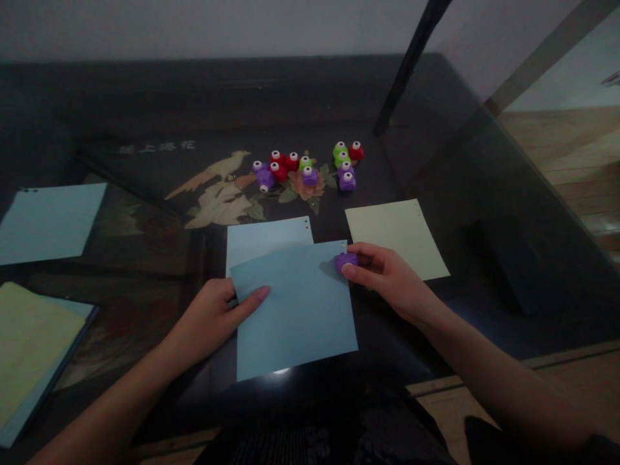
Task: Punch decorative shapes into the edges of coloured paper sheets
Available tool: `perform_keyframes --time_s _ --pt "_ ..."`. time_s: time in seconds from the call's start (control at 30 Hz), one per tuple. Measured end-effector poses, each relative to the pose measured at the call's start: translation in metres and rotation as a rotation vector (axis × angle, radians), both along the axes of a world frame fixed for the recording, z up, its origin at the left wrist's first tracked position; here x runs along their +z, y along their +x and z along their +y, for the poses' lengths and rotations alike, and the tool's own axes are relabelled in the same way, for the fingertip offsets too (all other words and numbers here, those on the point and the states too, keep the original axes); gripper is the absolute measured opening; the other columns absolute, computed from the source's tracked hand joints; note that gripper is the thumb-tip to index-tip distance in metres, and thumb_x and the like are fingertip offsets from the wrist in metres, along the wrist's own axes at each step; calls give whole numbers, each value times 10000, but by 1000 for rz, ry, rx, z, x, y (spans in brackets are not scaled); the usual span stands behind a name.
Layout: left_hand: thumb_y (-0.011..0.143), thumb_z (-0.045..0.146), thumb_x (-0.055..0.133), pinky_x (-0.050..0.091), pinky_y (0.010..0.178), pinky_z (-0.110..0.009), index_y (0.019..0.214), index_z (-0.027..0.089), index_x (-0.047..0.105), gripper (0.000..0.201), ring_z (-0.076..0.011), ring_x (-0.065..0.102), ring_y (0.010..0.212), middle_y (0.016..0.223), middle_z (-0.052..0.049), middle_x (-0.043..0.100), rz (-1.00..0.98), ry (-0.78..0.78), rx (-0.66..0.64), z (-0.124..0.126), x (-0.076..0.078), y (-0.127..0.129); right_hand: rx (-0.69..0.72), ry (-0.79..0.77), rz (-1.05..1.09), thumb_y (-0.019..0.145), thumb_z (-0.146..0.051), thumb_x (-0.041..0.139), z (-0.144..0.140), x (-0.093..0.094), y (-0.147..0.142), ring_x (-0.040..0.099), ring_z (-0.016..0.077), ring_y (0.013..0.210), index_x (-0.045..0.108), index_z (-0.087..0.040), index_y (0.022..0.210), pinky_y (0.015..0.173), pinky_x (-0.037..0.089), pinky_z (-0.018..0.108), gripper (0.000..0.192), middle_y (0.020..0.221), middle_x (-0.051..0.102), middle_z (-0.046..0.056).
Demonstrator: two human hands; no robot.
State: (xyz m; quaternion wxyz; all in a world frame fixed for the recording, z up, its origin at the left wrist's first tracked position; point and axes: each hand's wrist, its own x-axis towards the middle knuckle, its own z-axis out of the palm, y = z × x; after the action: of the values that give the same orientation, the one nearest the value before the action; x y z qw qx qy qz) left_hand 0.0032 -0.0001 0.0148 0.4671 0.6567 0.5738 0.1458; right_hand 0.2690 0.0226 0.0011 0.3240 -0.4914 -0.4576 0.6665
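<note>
My left hand (220,316) grips the left edge of a blue sheet of paper (295,316), thumb on top and fingers underneath. At the sheet's upper right corner, my right hand (387,274) holds a small purple craft punch (345,261), with the thumb on its white button. The punch sits over the paper's right edge, and small holes show just above it. Behind the held sheet lies a lighter blue sheet (268,239) with small holes in its upper right corner. A pale green sheet (397,232) lies beyond my right hand.
Several red, green and purple punches (278,171) stand in a cluster at the back, with another group (345,165) to their right. On the left lie a blue sheet (53,219) and a yellow-green stack (33,349). A dark pole (407,71) rises behind.
</note>
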Motion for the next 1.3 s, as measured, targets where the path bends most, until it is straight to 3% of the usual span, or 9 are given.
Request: perform_keyframes --time_s 1.3 --pt "830 368 516 529 555 -262 696 158 666 291 -179 655 615 685 -38 717 -63 64 8 -1 -8 0 -45 74 -7 697 -326 739 1 -4 -2 560 115 662 645 -204 827 615 428 255 202 767 651 -8"
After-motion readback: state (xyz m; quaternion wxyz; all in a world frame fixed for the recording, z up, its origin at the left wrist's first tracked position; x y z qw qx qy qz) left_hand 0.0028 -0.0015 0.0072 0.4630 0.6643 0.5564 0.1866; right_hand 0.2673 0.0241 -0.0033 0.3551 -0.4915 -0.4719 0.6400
